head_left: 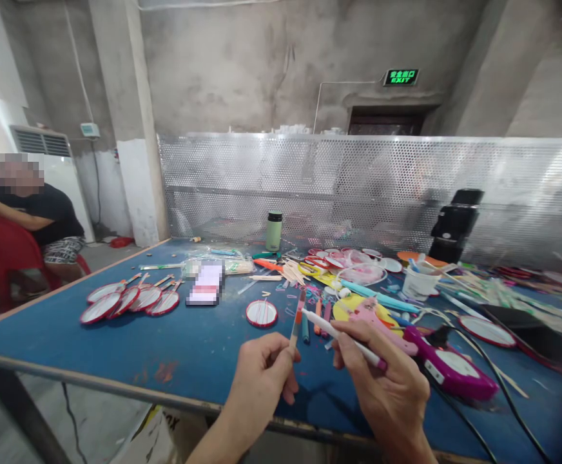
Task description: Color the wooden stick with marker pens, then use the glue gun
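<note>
My left hand (266, 370) pinches the lower end of a wooden craft stick (296, 322), which stands nearly upright and is coloured red and orange on its upper part. In my right hand (382, 380) is a white marker pen (343, 338) with a purple end, held like a pencil. Its tip is at the orange part of the stick; whether it touches I cannot tell. Just beyond the hands lies a round white disc with a red rim (261, 313). Several coloured markers (318, 316) lie behind the stick.
Several red-rimmed discs on sticks (102, 308) overlap at the left, near a phone (206, 283). A green bottle (274, 231) stands at the back. On the right are a pink glue gun (372, 316), a purple power strip (455, 367) with cables and a white cup (420, 283). A person (44, 212) sits far left.
</note>
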`<state>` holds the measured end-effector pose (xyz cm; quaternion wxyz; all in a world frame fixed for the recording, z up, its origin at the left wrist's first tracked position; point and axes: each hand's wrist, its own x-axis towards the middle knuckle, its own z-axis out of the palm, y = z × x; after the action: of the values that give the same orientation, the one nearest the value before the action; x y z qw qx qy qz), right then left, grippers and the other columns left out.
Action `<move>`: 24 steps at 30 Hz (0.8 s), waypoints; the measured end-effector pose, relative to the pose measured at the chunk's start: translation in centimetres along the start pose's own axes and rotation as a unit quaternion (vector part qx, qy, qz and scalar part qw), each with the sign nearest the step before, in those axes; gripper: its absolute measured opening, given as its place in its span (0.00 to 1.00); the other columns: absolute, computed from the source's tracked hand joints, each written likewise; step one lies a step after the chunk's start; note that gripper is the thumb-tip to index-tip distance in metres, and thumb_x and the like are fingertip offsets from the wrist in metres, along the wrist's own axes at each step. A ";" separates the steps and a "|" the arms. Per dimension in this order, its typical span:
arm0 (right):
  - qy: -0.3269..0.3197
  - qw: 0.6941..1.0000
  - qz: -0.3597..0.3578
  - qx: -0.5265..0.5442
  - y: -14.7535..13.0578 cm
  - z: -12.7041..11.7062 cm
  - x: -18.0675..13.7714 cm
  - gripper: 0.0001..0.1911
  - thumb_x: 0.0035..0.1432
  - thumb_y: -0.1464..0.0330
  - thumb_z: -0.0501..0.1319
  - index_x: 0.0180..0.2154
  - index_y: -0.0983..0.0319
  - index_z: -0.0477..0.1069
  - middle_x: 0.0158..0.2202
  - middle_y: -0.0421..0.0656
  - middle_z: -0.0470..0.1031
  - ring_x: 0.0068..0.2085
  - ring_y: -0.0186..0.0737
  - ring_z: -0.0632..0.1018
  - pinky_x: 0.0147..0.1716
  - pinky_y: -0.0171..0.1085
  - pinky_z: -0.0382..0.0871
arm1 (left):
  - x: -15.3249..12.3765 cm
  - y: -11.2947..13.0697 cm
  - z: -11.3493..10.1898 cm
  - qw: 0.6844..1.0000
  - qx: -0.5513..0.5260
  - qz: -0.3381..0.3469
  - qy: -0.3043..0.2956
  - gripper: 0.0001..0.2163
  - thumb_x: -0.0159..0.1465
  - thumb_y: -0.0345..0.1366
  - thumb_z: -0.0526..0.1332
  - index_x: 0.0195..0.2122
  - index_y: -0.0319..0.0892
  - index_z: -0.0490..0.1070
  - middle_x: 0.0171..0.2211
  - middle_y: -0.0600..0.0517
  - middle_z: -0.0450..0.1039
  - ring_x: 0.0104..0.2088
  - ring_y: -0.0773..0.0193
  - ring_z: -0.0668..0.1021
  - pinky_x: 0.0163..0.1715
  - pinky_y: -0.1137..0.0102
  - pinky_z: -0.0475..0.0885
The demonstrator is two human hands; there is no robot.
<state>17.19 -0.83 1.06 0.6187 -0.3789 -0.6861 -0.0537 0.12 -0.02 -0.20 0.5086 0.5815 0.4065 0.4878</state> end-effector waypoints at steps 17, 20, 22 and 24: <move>0.005 1.000 0.025 0.016 -0.4 0.2 0.1 0.07 0.64 0.71 0.61 0.40 0.58 0.78 0.27 0.37 0.74 0.25 0.32 0.75 0.26 0.31 0.69 | 0.0 0.0 0.0 1.000 0.002 -0.003 -0.001 0.13 0.58 0.44 0.57 0.28 0.39 0.71 0.14 0.54 0.69 0.14 0.69 0.70 0.16 0.77 0.58; 0.013 0.999 0.024 0.016 -0.3 0.2 0.1 0.07 0.64 0.71 0.61 0.41 0.58 0.78 0.27 0.37 0.74 0.24 0.31 0.74 0.26 0.31 0.69 | 0.0 0.0 0.0 1.000 0.003 -0.003 -0.002 0.13 0.59 0.44 0.57 0.28 0.39 0.71 0.14 0.54 0.68 0.14 0.69 0.70 0.16 0.77 0.58; 0.000 1.000 0.017 0.015 -0.2 0.2 0.1 0.07 0.64 0.71 0.61 0.41 0.58 0.78 0.27 0.36 0.74 0.24 0.30 0.75 0.25 0.30 0.69 | 0.0 0.0 0.0 1.000 0.003 0.001 -0.001 0.12 0.59 0.43 0.56 0.28 0.39 0.71 0.14 0.54 0.68 0.14 0.69 0.70 0.16 0.77 0.58; -0.003 1.000 0.014 0.017 -0.2 0.2 0.1 0.07 0.63 0.72 0.61 0.40 0.58 0.78 0.27 0.37 0.74 0.24 0.31 0.75 0.24 0.30 0.69 | 0.0 0.0 -0.1 1.000 0.002 0.004 0.001 0.12 0.59 0.43 0.56 0.28 0.39 0.71 0.14 0.54 0.69 0.14 0.69 0.70 0.16 0.77 0.58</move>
<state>16.94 -0.80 1.16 0.6240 -0.3781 -0.6831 -0.0323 0.07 -0.01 -0.23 0.5053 0.5832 0.4060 0.4896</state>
